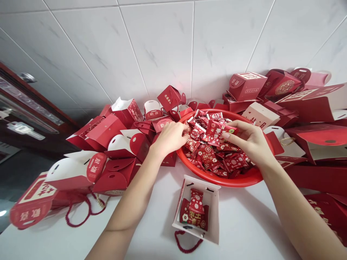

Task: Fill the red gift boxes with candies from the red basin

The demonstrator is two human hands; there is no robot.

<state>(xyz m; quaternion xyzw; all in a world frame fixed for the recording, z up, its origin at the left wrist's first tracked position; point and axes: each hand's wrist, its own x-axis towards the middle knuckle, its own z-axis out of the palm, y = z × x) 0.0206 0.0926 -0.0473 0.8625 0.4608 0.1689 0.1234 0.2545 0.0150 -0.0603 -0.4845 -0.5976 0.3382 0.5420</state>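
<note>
A red plastic basket [233, 181] is heaped with red wrapped candies [207, 157] printed in gold and white. My right hand [251, 142] pinches a red candy packet [218, 133] between thumb and fingers, just above the heap. At the basket's left rim, my left hand [172, 137] reaches over the candies with its fingers curled together; what they grip, if anything, is hidden. In front of the basket stands an open gift box [215, 216] with a white inside. Two red packets [194, 213] lie in it, and a dark red cord handle [188, 249] loops out at its near side.
Folded red and white gift boxes [119, 173] crowd the table's left side. More boxes [248, 86] stack along the tiled wall [162, 47] and down the right. The white table [151, 231] shows around the open box. A dark cabinet [32, 119] stands at far left.
</note>
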